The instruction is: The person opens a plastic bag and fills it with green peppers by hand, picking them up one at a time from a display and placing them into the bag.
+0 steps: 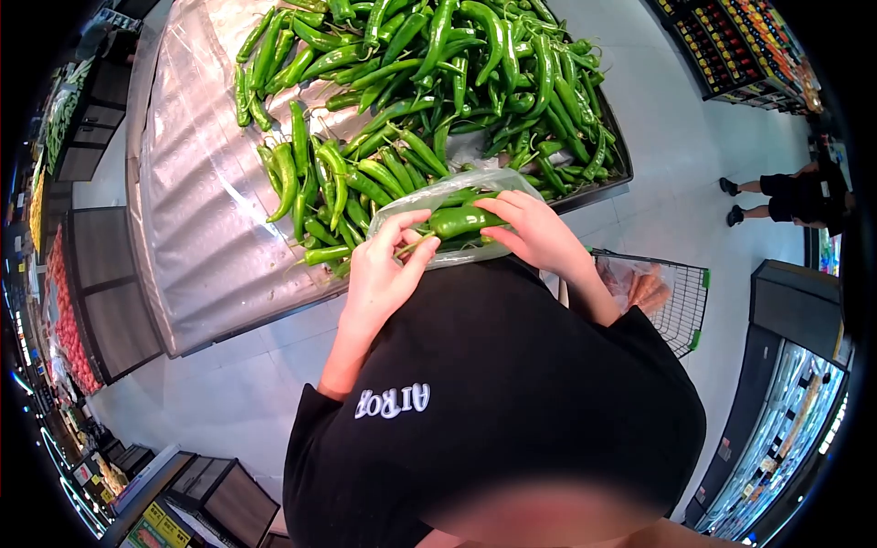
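Note:
A large green chili pepper (pixel 464 221) lies sideways between my two hands, just over the mouth of a clear plastic bag (pixel 388 212). My left hand (pixel 388 265) pinches the pepper at its stem end, with the bag's edge beside the fingers. At the other end, my right hand (pixel 537 230) grips the pepper between thumb and fingers. More green peppers show inside the bag, partly hidden by the hands and the held one. The bag rests against the near edge of a heap of green chili peppers (pixel 438 55).
The heap lies on a display stand with a silvery liner (pixel 206 183). A wire shopping cart (pixel 681 297) with bagged goods stands at my right. Farther right is a person in black (pixel 795 199). Produce bins (pixel 105 283) line the left; a stocked shelf (pixel 731 46) stands at upper right.

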Available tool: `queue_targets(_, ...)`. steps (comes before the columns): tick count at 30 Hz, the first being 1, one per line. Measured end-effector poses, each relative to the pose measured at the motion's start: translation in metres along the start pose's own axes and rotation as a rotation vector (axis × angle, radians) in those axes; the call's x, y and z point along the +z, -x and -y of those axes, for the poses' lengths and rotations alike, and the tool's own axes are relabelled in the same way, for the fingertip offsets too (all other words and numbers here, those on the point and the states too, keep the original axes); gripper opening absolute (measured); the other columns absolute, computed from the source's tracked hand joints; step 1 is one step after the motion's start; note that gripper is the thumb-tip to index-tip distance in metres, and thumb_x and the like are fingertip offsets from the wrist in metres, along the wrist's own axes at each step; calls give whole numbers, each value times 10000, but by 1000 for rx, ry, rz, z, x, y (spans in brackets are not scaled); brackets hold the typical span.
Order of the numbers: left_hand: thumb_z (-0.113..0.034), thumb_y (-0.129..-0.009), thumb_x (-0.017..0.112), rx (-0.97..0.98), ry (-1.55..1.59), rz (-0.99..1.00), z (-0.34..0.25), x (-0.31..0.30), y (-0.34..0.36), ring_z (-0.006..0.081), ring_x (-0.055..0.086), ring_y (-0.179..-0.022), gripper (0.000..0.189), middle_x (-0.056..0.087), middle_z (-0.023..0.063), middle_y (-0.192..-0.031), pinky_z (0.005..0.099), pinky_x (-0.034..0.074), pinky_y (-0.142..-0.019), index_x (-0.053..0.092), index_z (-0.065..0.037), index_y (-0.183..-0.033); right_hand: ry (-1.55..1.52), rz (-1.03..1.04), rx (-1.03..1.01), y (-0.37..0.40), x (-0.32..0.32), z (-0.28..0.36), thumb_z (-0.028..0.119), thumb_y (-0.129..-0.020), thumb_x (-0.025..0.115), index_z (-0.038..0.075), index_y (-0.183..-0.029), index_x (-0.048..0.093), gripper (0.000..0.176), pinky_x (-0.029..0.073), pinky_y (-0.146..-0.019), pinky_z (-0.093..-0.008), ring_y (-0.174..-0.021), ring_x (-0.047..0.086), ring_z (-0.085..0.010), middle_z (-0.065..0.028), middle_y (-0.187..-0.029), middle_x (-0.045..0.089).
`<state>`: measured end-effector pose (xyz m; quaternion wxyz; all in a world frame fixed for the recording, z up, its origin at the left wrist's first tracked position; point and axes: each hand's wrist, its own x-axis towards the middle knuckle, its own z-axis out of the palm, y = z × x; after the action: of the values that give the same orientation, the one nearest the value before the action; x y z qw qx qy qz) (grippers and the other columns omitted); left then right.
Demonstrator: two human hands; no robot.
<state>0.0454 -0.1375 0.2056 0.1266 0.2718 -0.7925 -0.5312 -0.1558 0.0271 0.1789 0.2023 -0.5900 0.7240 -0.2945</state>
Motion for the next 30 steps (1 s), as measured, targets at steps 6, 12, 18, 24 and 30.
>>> queue_targets(6,-201,-931,709,-46,-301,-235,5,-19,-7,158,636,-541,181,643,43,-629,308,486,-544,724,-86,-1070,194,-78,74,-6,22,-8,175,-891,714,43,-1320,587,466,451,-1021,-457,-1189,558,-370,-155,-1285,577)
queue_targets(12,-233,-947,677,-131,-468,-427,56,-37,-29,256,686,-659,175,716,96,-780,362,520,-614,728,-85,-1026,61,79,-59,-9,32,-3,155,-904,693,25,-1187,655,313,461,-1004,-423,-1136,591,-328,-126,-1236,613)
queue_targets(18,-344,-868,751,-280,-847,-316,157,-44,-48,331,671,-949,345,669,109,-1071,455,547,-825,656,-110,-1103,28,46,-78,-12,28,4,173,-914,686,34,-1130,672,258,477,-967,-412,-1091,616,-312,-114,-1149,661)
queue_targets(24,-339,-814,802,-259,-794,-389,156,-30,-47,282,657,-907,354,669,47,-920,416,534,-790,665,-116,-1053,45,21,-85,-12,29,4,190,-923,673,37,-1107,682,240,475,-944,-408,-1045,627,-302,-103,-1071,675)
queue_targets(30,-319,-977,641,-196,-469,-475,146,-46,-35,332,696,-727,299,718,134,-808,444,538,-700,678,-23,-957,22,33,-97,-13,26,5,172,-916,684,40,-1084,690,214,485,-940,-399,-1042,638,-299,-102,-1075,690)
